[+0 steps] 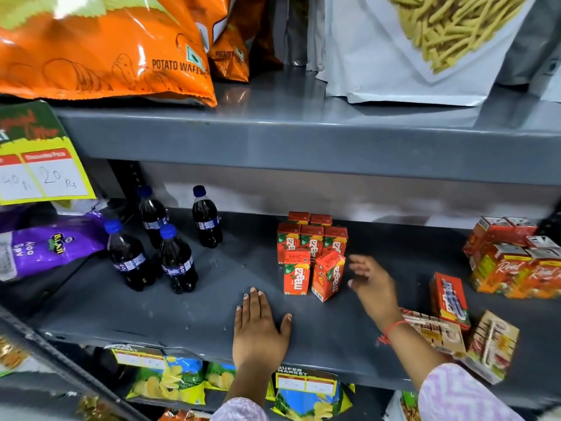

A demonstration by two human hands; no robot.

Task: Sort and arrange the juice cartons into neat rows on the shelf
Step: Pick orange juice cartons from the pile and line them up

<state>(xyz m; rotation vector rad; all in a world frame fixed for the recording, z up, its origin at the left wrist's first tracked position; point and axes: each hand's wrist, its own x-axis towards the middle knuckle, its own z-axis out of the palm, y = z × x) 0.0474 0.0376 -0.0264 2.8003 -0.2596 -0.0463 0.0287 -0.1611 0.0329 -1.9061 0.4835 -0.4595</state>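
Note:
A cluster of small red mango juice cartons (pixel 311 253) stands in rows on the grey shelf (pixel 197 308). The front right carton (pixel 328 276) is turned at an angle. My right hand (pixel 375 284) hovers open just right of that carton, fingers spread, touching nothing. My left hand (pixel 261 326) lies flat and open on the shelf, in front and left of the cluster. A red carton (pixel 449 297) lies on its side to the right. Two more cartons (pixel 464 341) lie flat near the shelf's front right edge. A stack of larger red cartons (pixel 516 262) stands at the far right.
Several dark cola bottles (pixel 164 241) with blue caps stand on the shelf's left part. A purple snack bag (pixel 51 244) lies at far left under a price card (pixel 39 165). Orange wafer bags (pixel 106 47) and a white snack bag (pixel 409 47) sit on the upper shelf.

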